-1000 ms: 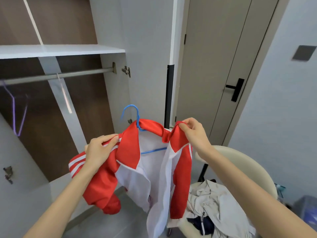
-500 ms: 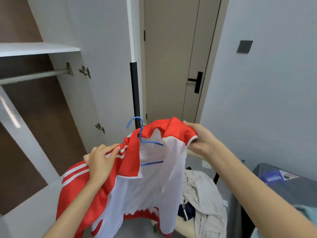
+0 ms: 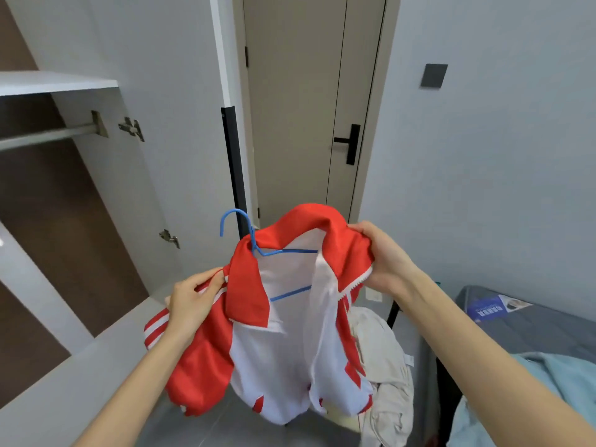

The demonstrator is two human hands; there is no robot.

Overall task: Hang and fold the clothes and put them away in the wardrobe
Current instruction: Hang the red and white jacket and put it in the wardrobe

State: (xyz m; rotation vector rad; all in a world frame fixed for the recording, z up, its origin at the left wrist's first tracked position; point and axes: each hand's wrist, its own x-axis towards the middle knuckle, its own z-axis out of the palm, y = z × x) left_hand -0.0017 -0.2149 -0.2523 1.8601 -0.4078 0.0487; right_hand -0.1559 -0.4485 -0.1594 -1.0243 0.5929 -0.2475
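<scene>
Hanging step, in progress. A red-and-white track jacket (image 3: 277,356) was held in mid-air beside the open wardrobe, draped on a blue wire hanger (image 3: 290,251) whose hook stood free above the collar. The left hand (image 3: 193,301) pinched the striped shoulder between curled fingers and thumb. The right hand (image 3: 383,259) gripped the bunched collar and zip edge, fingers closed round the cloth. That side looked not yet seated on the hanger's arm, so the next move probably called for drawing the shoulder over it, then carrying the hook left and up to the hanging rail (image 3: 48,135) beneath the shelf (image 3: 58,82). The open wardrobe door (image 3: 154,140), hinges exposed, flanked that path, and the loose sleeve might snag there. A heap of beige clothes (image 3: 383,366) lay just behind the jacket, and a mattress (image 3: 532,327) lay to the right.
</scene>
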